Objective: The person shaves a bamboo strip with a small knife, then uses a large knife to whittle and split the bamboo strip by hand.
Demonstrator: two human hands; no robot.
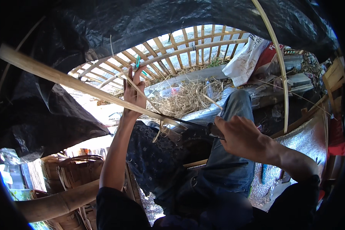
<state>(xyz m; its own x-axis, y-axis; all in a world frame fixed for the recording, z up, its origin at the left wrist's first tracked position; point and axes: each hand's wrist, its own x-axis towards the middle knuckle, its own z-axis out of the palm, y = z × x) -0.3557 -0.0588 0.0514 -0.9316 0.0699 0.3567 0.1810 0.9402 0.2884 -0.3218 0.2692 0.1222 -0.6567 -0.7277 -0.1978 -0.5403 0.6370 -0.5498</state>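
A long, pale bamboo strip (80, 87) slants from the upper left down to the middle, passing in front of my left wrist. My left hand (135, 94) is raised beside it, its fingers closed round a thinner bamboo sliver (118, 57); the exact grip is partly hidden. Wrapped round a knife's handle, my right hand (239, 138) is over my right knee. The dark knife blade (182, 121) points left and meets the lower end of the bamboo, where the sliver parts from the strip. Curled shavings (157, 134) hang just below. Patterned dark cloth (149, 153) covers my left thigh.
Ahead stands a slatted bamboo fence (176, 51), with dry straw (180, 101) before it and a white-and-red sack (243, 61) to the right. Black sheeting (142, 19) hangs overhead. Woven baskets (80, 170) and a thick bamboo pole (61, 203) are at the lower left.
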